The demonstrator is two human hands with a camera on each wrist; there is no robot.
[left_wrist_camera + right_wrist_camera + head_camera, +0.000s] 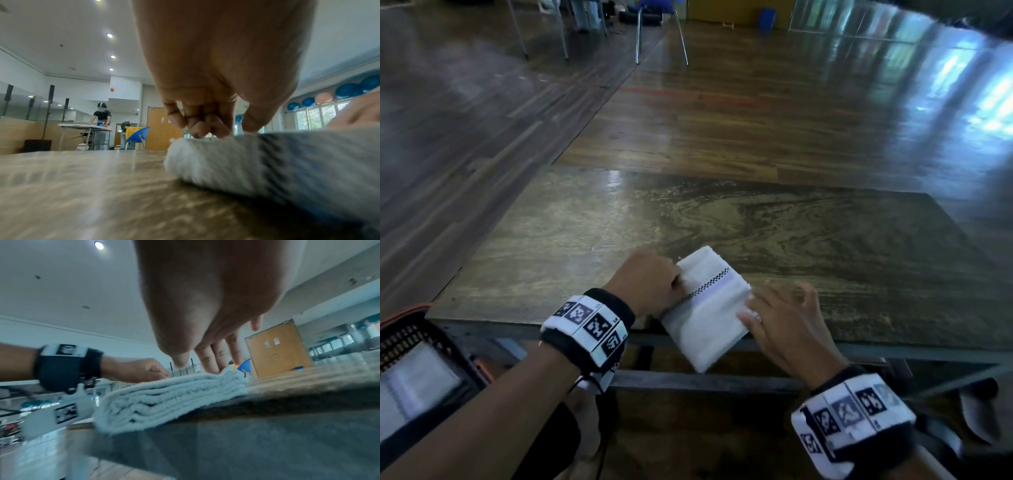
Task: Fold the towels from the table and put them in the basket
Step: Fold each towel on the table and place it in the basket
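A folded white towel (pixel 705 315) with a checked band lies at the near edge of the wooden table (pixel 825 240), one corner hanging over the edge. My left hand (pixel 654 284) is at the towel's left edge, fingers curled and pinching it; the left wrist view shows the curled fingers and thumb of that hand (pixel 226 129) on top of the towel (pixel 246 162). My right hand (pixel 774 308) rests on the towel's right side with straight fingers (pixel 207 360) laid flat on the stacked layers (pixel 164 399). A black mesh basket (pixel 410 339) stands low at the left with a folded white towel (pixel 414 387) inside.
The basket sits below table height, left of my left forearm. Metal-legged chairs (pixel 661 34) stand on the wooden floor beyond the table. Far off, another person (pixel 100 116) works at a white table beside a yellow crate (pixel 130 131).
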